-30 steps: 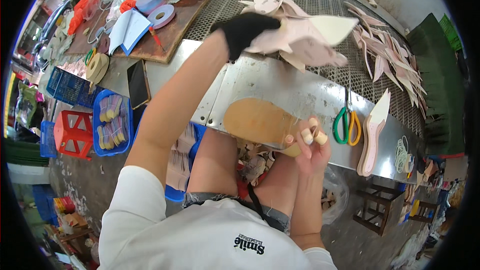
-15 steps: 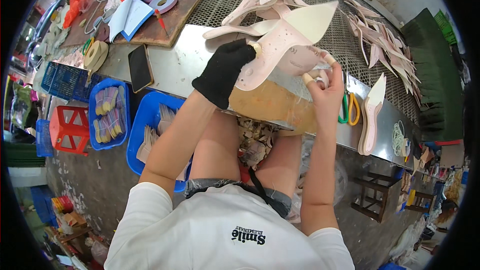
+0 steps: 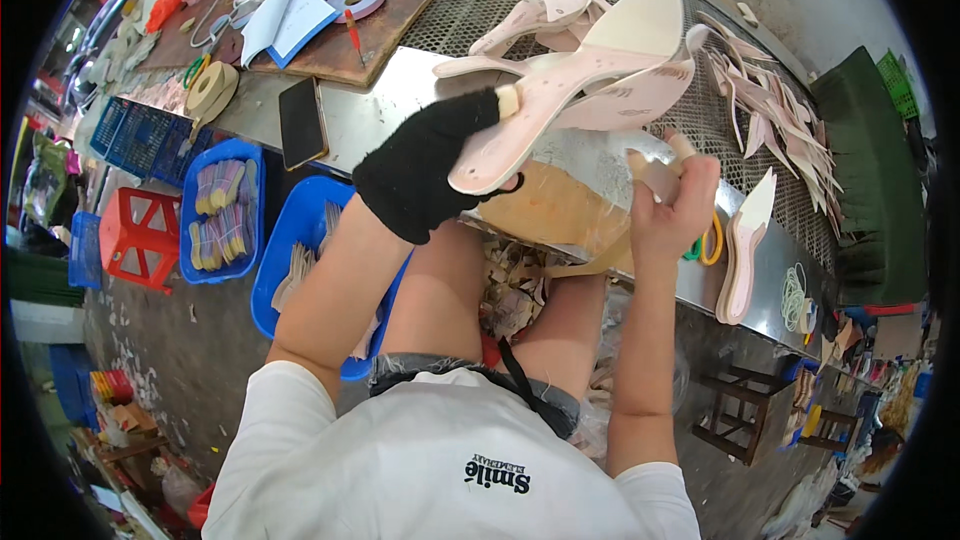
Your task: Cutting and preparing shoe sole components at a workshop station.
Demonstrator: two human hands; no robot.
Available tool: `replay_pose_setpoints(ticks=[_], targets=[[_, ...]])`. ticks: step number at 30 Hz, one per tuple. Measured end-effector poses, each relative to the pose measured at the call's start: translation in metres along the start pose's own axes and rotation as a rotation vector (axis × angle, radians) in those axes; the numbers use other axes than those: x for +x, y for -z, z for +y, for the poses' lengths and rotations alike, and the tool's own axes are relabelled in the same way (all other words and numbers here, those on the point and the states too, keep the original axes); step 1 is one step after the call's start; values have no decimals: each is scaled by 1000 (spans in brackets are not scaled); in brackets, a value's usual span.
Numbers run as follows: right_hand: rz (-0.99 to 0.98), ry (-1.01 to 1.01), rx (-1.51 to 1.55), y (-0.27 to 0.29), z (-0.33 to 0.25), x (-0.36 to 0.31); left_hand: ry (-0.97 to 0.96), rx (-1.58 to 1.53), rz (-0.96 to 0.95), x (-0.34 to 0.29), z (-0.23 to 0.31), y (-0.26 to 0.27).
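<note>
My left hand (image 3: 425, 165), in a black fingerless glove, grips a pale pink shoe insole (image 3: 535, 125) by its narrow rounded end, thumb on top. The insole's broad end points up and away, and a thin pink lining piece (image 3: 635, 98) hangs off its right side. Apart from it, to the right, my right hand (image 3: 678, 195) is bare with covers on the fingertips. Its thumb and fingers pinch a small greyish piece (image 3: 660, 180), whose kind I cannot make out. Scissors (image 3: 712, 240) with green and orange handles lie just beyond that hand, partly covered by it.
More insoles (image 3: 540, 20) lie on the mesh table top (image 3: 470, 0). Pink cut pieces (image 3: 770, 105) are heaped at right, with stacked insoles (image 3: 745, 250) nearer. A phone (image 3: 302, 123) lies at left. Blue baskets (image 3: 262, 285) and a red stool (image 3: 135, 240) stand on the floor.
My right hand has come away from the lining piece, moving right and toward me. The insole in my left hand has swung so its broad end points farther up.
</note>
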State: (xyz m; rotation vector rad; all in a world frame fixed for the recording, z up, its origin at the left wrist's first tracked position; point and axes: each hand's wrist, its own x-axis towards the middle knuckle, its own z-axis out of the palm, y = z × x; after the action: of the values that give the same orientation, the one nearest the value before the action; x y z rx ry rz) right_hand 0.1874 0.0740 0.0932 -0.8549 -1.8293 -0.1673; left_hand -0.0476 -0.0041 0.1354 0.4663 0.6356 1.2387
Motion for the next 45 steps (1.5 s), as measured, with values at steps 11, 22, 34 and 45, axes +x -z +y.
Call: replay_pose_setpoints(ticks=[11, 22, 34, 45], targets=[[120, 38, -22, 42, -8, 22, 31, -150, -135, -19, -15, -13], [107, -798, 720, 69, 44, 0, -176, 831, 311, 55, 44, 130], [-493, -626, 547, 14, -33, 1, -530, 1369, 200, 37, -32, 28], [-582, -1054, 1049, 24, -1, -41, -480, 552, 688, 50, -95, 67]])
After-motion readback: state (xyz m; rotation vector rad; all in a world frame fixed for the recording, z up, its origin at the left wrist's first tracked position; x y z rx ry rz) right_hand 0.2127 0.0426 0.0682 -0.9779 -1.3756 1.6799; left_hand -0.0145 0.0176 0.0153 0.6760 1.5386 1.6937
